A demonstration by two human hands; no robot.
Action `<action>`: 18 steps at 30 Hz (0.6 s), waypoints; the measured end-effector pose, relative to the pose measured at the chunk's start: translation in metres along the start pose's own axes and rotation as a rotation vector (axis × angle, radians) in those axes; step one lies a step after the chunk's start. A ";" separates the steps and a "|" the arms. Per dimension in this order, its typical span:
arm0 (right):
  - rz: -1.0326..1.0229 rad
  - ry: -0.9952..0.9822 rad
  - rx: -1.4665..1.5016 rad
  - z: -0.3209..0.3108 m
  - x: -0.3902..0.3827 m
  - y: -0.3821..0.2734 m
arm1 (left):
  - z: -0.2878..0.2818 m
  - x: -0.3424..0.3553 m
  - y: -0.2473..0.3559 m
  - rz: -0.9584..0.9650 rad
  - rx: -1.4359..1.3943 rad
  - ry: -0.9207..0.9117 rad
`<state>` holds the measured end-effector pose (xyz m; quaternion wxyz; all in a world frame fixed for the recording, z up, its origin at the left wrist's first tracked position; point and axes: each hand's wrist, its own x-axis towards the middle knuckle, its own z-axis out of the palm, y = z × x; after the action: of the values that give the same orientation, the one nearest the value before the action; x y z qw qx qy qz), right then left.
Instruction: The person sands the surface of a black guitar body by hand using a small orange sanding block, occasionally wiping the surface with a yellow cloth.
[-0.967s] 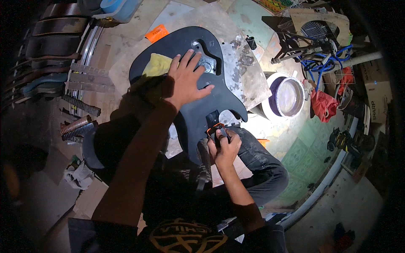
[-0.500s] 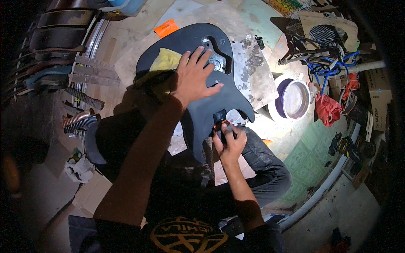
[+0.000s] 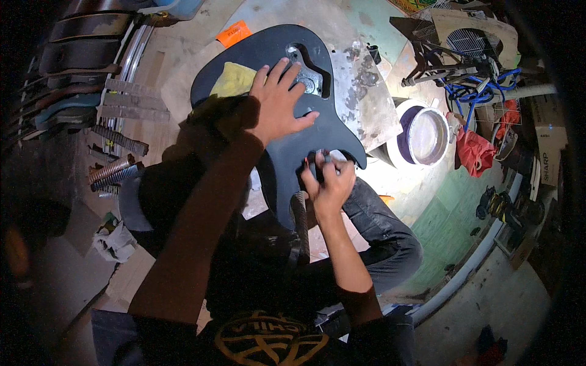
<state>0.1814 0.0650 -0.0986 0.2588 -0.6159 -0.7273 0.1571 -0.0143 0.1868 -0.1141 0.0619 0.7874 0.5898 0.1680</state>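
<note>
A matte dark guitar body point(image 3: 223, 85) with cutouts lies across my lap. My left hand point(image 3: 278, 104) is spread on its upper part, beside a yellow cloth point(image 3: 232, 78) and near the silver-floored cavity point(image 3: 305, 79). My right hand point(image 3: 326, 183) grips a small black block with orange edging point(image 3: 314, 160) on the body's lower part, near the inner curve of the horn. My fingers cover most of the block.
A white bucket point(image 3: 421, 134) stands at the right, near tangled blue hose point(image 3: 476, 88) and a red bag point(image 3: 473, 155). Several curved dark pieces point(image 3: 79, 43) line the left, above metal coils point(image 3: 113, 174). An orange packet point(image 3: 234, 32) lies at the back.
My right hand has moved forward along the body with the block, which now covers more of the dark recessed patch. My left hand remains spread in about the same place.
</note>
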 end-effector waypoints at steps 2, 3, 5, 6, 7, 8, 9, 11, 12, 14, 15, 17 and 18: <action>0.008 0.002 0.055 0.000 0.000 0.002 | 0.001 -0.001 0.002 0.006 -0.006 0.000; 0.026 -0.012 0.098 -0.003 -0.013 0.007 | 0.000 0.001 0.000 0.006 -0.001 0.004; 0.033 -0.076 0.072 -0.013 -0.053 0.016 | 0.001 -0.003 -0.003 0.004 -0.008 0.020; 0.017 -0.040 0.028 -0.016 -0.048 0.010 | 0.001 -0.004 -0.002 -0.004 -0.012 0.029; 0.009 -0.014 0.015 -0.013 -0.035 0.003 | 0.002 -0.006 -0.002 -0.006 -0.010 0.031; 0.009 0.014 -0.007 -0.006 -0.013 -0.001 | 0.003 -0.003 0.000 -0.002 -0.019 0.031; -0.003 0.040 -0.022 0.000 0.004 -0.004 | 0.002 0.000 -0.001 -0.006 -0.019 0.035; 0.011 0.010 0.033 -0.002 -0.003 -0.003 | 0.002 -0.004 -0.001 0.000 -0.034 0.045; 0.036 0.000 0.065 -0.003 -0.019 0.002 | 0.002 -0.004 -0.002 -0.005 -0.036 0.045; 0.078 -0.052 0.092 0.001 -0.053 0.025 | 0.001 0.001 -0.002 -0.002 -0.049 0.062; 0.096 -0.100 0.085 0.003 -0.065 0.042 | 0.003 0.003 0.002 -0.004 -0.056 0.074; 0.037 -0.036 0.048 -0.002 -0.006 -0.007 | 0.003 -0.007 -0.003 -0.019 -0.040 0.066; 0.022 -0.013 0.022 0.001 0.015 -0.012 | 0.002 -0.004 -0.003 -0.015 -0.035 0.067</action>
<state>0.1693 0.0778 -0.0904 0.2594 -0.6198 -0.7204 0.1718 -0.0171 0.1844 -0.1179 0.0571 0.7757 0.5945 0.2040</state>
